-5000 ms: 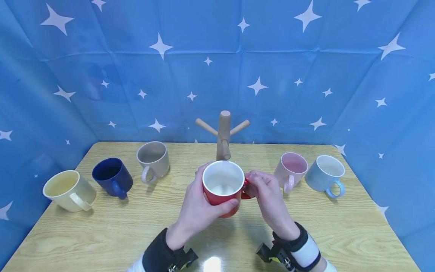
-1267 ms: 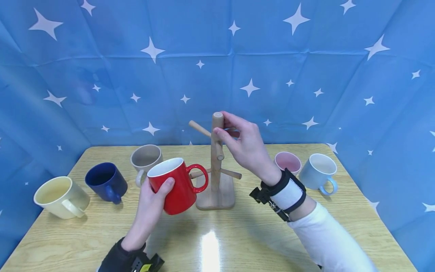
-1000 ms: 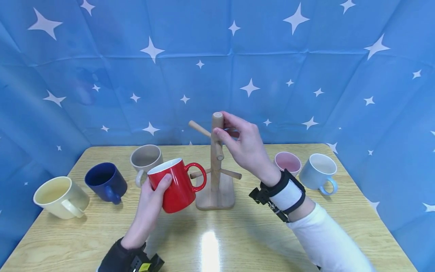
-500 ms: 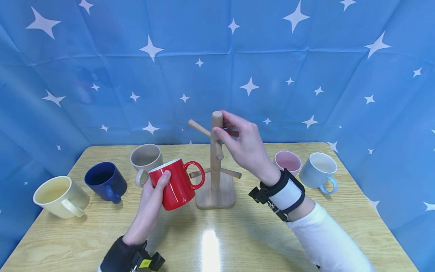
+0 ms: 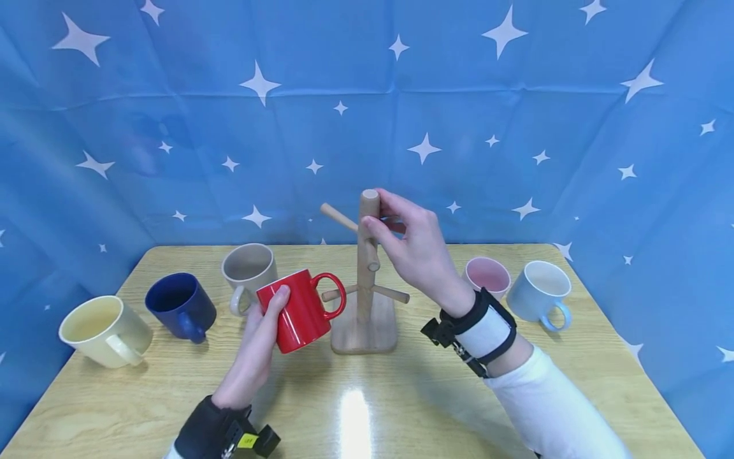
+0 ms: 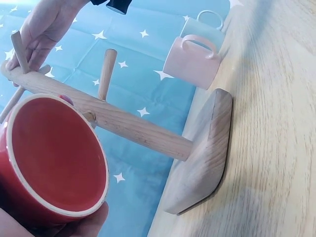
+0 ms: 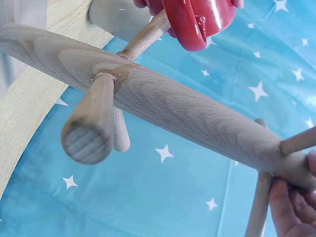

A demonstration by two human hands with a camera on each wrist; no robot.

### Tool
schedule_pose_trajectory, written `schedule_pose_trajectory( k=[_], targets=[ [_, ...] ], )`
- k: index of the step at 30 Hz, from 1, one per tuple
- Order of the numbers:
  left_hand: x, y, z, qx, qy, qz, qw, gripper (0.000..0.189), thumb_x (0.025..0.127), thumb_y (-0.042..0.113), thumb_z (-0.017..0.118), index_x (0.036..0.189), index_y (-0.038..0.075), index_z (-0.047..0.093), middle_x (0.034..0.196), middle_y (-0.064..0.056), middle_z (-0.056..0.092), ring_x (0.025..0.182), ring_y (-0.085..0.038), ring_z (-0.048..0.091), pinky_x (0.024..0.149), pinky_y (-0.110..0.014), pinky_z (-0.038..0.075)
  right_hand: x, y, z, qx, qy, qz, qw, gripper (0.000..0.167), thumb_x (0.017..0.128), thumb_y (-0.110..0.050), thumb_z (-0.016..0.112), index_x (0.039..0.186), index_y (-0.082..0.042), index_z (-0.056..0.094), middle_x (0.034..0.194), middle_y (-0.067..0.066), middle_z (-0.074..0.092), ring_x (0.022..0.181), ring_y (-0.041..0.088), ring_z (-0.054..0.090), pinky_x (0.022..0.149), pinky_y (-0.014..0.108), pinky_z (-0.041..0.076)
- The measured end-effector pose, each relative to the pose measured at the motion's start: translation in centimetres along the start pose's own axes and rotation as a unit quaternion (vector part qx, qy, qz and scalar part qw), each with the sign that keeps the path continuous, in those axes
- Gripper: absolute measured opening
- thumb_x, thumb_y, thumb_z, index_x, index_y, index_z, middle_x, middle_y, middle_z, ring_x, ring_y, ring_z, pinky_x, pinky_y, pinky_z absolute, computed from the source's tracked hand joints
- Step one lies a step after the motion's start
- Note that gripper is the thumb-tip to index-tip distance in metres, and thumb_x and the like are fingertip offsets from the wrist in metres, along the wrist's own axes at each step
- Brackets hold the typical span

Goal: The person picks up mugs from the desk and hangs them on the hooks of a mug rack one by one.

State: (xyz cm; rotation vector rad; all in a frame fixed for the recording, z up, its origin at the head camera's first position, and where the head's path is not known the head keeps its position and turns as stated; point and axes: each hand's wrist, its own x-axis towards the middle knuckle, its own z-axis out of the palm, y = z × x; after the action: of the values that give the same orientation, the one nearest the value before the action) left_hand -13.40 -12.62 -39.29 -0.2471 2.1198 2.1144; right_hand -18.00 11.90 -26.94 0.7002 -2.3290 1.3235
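Observation:
My left hand [image 5: 262, 331] grips a red mug [image 5: 298, 313] by its body, left of a wooden mug tree [image 5: 366, 271]. The mug is tilted, its opening turned up and to the left, and its handle [image 7: 186, 24] points at the tree. Close to that handle is the lower left peg [image 7: 145, 35]; whether the peg's tip is inside the loop I cannot tell. With thumb and fingers, my right hand [image 5: 418, 245] holds the top of the post. In the left wrist view the mug's red underside [image 6: 57, 153] faces the camera.
At the left stand a cream mug [image 5: 106, 335], a dark blue mug [image 5: 183, 309] and a taupe mug [image 5: 252, 271]. A pink mug [image 5: 487, 277] and a light blue mug [image 5: 536, 293] stand right. A starry blue cloth [image 5: 487, 95] hangs behind the table [image 5: 430, 408].
My right hand has left the mug's handle and taken hold of the post. My left hand has carried the mug leftward, and over the last second tilted it further.

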Motion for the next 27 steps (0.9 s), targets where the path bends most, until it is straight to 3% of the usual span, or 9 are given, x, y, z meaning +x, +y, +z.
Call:
schedule_pose_trajectory(
  k=[8,17,27],
  targets=[
    [0.16,-0.20,0.04,-0.002,-0.004,0.001,1.0000,0.060,0.107,0.045,0.052,0.154,0.015,0.031,0.146,-0.006,0.049,0.126,-0.019,0.053,0.091,-0.020,0.055,0.08,0.04,-0.07,-0.007,-0.004,-0.005,1.0000,0.037,0.103,-0.008,0.066,0.138,0.003,0.064,0.117,0.020,0.075,0.109,0.032,0.076,0.097,0.044,0.064],
    [0.49,-0.52,-0.08,-0.013,-0.022,-0.015,0.9996,0.055,0.108,0.048,0.049,0.150,0.015,0.036,0.135,-0.001,0.056,0.119,-0.013,0.059,0.091,-0.022,0.056,-0.20,0.11,-0.05,-0.009,0.002,-0.003,0.9999,0.040,0.102,-0.007,0.067,0.140,0.004,0.062,0.118,0.022,0.074,0.109,0.033,0.076,0.096,0.046,0.064],
    [0.92,-0.89,-0.08,0.017,-0.048,-0.022,0.9985,0.062,0.108,0.051,0.048,0.154,0.013,0.032,0.143,-0.006,0.053,0.123,-0.018,0.055,0.092,-0.024,0.054,-0.17,0.19,0.03,-0.009,0.003,-0.011,0.9999,0.039,0.103,-0.007,0.066,0.140,0.004,0.062,0.117,0.023,0.074,0.109,0.033,0.075,0.096,0.045,0.064]
  ],
)
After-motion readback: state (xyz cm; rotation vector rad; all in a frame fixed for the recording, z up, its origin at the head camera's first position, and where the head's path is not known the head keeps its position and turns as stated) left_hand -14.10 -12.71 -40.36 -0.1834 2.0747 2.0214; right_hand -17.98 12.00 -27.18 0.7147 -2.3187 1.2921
